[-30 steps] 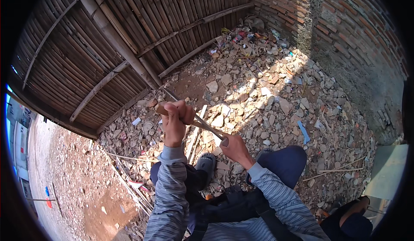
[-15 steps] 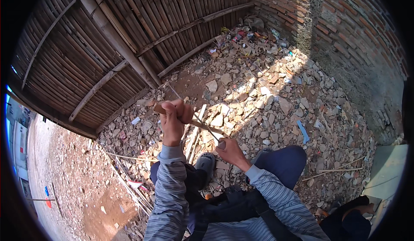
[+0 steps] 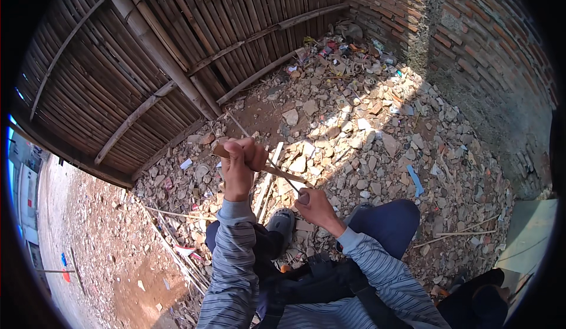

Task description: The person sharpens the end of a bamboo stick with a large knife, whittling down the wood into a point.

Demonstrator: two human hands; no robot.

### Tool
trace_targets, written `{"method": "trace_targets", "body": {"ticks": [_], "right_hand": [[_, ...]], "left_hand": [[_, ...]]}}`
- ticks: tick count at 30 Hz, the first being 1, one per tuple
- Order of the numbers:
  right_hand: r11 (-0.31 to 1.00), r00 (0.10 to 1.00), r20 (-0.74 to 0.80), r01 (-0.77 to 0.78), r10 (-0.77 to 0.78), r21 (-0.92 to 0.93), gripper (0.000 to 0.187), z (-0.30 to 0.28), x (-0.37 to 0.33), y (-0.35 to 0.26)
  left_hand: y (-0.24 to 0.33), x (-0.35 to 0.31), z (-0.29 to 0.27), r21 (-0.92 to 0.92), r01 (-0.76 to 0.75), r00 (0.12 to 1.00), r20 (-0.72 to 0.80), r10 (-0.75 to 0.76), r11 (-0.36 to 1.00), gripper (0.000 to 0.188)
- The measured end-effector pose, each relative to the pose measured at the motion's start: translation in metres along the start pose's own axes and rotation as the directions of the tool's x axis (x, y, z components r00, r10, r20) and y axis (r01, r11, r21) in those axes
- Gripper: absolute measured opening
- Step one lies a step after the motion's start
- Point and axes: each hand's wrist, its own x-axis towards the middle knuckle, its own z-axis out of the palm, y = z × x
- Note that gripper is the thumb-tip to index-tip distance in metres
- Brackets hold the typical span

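Rubble ground (image 3: pixel 365 170) meets a bamboo wall (image 3: pixel 159 28) and brick wall (image 3: pixel 489 52). Above it, the clenched left hand (image 3: pixel 240 163) grips a wooden strip (image 3: pixel 293 179) running far-left to near-right; the closed right hand (image 3: pixel 318 209) holds a thin blade (image 3: pixel 239 124) pointing away, leftward.

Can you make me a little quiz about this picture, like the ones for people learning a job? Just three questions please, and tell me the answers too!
1. Pick one: what does the left hand hold in its grip?
a) a red cup
b) a flat tan strip
c) a hammer

2. True or false: the right hand is empty.

3. What pattern is on the person's grey sleeves?

Key:
1. b, the flat tan strip.
2. False; it holds one end of a thin, straight tool.
3. Stripes.
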Motion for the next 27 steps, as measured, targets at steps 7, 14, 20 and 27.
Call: {"method": "trace_targets", "body": {"ticks": [7, 14, 20, 27], "right_hand": [[0.994, 0.994, 0.044, -0.105, 0.104, 0.028, 0.021, 0.003, 0.002, 0.024], [0.998, 0.997, 0.054, -0.055, 0.053, 0.037, 0.022, -0.001, 0.002, 0.0], [0.998, 0.999, -0.041, 0.031, -0.033, -0.064, 0.02, 0.009, 0.002, 0.02], [0.999, 1.0, -0.014, -0.024, 0.023, -0.039, 0.019, 0.006, 0.008, 0.033]], "left_hand": [[0.001, 0.003, 0.008, 0.026, -0.038, 0.998, 0.042, 0.036, 0.999, 0.068], [0.002, 0.001, 0.01, 0.016, -0.005, 1.0, 0.023, 0.004, 1.0, 0.068], [-0.005, -0.001, 0.0, -0.017, -0.002, 1.0, -0.018, 0.001, 1.0, 0.068], [-0.002, 0.002, 0.009, 0.025, -0.02, 1.0, -0.005, 0.02, 0.999, 0.068]]}}
